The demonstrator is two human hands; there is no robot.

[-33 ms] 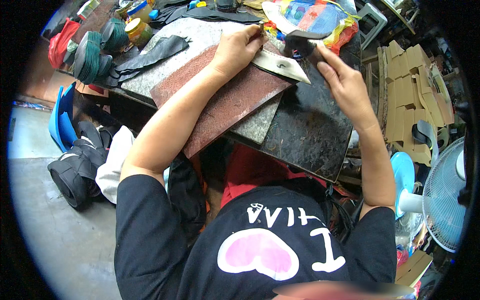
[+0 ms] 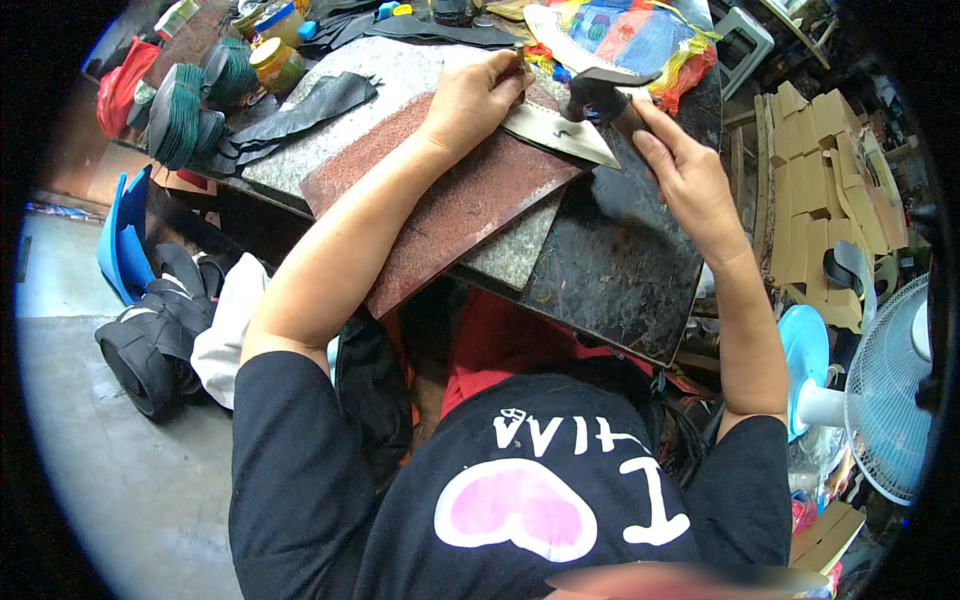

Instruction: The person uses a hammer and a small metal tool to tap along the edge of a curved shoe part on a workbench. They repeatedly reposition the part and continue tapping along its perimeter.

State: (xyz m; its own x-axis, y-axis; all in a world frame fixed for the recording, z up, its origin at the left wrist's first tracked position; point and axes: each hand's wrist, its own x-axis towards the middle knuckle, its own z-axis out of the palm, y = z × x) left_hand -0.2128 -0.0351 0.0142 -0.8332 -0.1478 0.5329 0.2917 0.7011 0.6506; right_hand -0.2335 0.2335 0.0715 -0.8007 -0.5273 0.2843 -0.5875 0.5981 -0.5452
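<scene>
My left hand [image 2: 470, 105] is closed around a short upright metal punch [image 2: 520, 58], its lower end hidden by the fingers. Beneath that hand lies a cream, pointed piece of material [image 2: 565, 136], perhaps leather, with a dark curved mark on it. It rests on a reddish-brown board [image 2: 440, 215], which lies askew on a speckled grey slab [image 2: 518, 245]. My right hand [image 2: 690, 180] grips the handle of a hammer [image 2: 598, 98]. The dark hammer head is held just right of the punch, apart from it, near the cream piece.
Black strips [image 2: 300, 115], green thread spools [image 2: 175, 120] and a yellow-lidded jar [image 2: 277, 62] occupy the table's left. A colourful mesh bag [image 2: 625, 40] sits at the back. Right of the black table [image 2: 620, 265] stand folded cardboard pieces [image 2: 825, 200] and a fan [image 2: 890, 385].
The hammer head, blurred before, now shows sharply and its angle has shifted slightly. My right hand has moved a little; my left hand stays in place on the punch.
</scene>
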